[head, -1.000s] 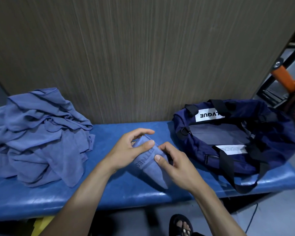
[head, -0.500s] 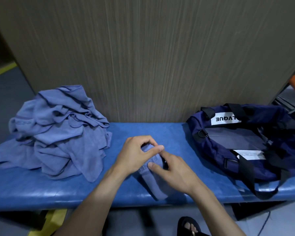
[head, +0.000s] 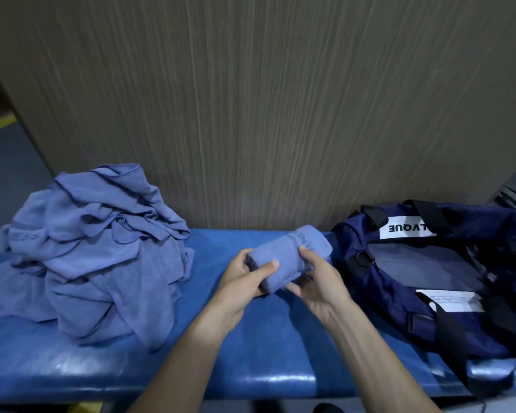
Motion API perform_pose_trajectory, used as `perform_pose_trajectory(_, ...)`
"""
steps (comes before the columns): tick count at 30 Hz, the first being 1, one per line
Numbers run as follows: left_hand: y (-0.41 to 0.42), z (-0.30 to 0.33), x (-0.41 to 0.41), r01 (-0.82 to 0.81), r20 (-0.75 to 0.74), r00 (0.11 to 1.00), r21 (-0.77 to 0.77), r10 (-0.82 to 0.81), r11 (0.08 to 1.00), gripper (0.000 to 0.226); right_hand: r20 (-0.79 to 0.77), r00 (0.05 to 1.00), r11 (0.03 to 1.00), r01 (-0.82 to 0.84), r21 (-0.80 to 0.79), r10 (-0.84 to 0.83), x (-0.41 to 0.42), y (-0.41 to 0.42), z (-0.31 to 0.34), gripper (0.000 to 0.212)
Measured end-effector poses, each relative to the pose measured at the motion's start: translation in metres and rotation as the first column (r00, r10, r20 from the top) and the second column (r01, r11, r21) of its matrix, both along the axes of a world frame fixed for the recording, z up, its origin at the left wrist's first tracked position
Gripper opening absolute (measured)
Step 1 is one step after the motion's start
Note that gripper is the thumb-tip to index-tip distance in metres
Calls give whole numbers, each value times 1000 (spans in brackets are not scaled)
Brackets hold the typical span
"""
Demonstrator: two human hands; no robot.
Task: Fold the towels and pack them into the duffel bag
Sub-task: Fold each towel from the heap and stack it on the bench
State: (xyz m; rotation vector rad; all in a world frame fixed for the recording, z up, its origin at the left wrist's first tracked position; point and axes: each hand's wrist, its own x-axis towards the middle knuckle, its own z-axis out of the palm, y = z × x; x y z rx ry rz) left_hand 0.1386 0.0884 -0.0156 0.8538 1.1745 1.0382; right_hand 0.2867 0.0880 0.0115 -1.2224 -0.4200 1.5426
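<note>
Towel, folded into a compact bundle, sat lifted between both hands above the desk, its far end pointing toward the bag. We held it that way, we judged, to keep the folds from springing loose before packing.

Left hand gripped the near end, thumb laid across the top, fingers curled underneath. Right hand gripped the middle from the other side, thumb on top beside the printed band, fingers below. Two grips on one small bundle kept it tight.

Bag stood just right of the towel, mouth open and facing up, so the carry would be short. We could not make out a clearly packed towel inside; only a grey panel and a white label showed.

Pile of unfolded towels lay heaped at the left end of the desk, well apart from the bag. Much folding remained, by our judgement.
</note>
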Motion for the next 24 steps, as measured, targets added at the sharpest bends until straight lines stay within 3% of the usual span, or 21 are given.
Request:
perform_pose_trajectory(7,83,-13,4,134,-196,972,12,-129,991,31,248,969,992,32,-121,-1,38,55,-15,24)
perform_pose_trajectory(11,125,-23,18,23,-281,960,104,7,994,40,407,914,990,51,-131,6,47,87,-25,6)
perform_pose_trajectory(14,140,-28,24,0,-501,862,143,73,990,39,528,848,992,105,-64,-55,49,103,-31,3)
perform_pose_trajectory(17,139,-26,27,-14,-704,685,245,188,969,34,583,803,988,153,-7,-120,49,107,-35,4)
perform_pose_trajectory(19,134,-25,30,20,-767,623,209,152,978,34,609,780,986,165,21,-143,49,106,-36,6)
perform_pose_trajectory(24,129,-17,36,12,-741,667,112,76,994,36,739,662,989,143,41,-127,57,106,-37,11)
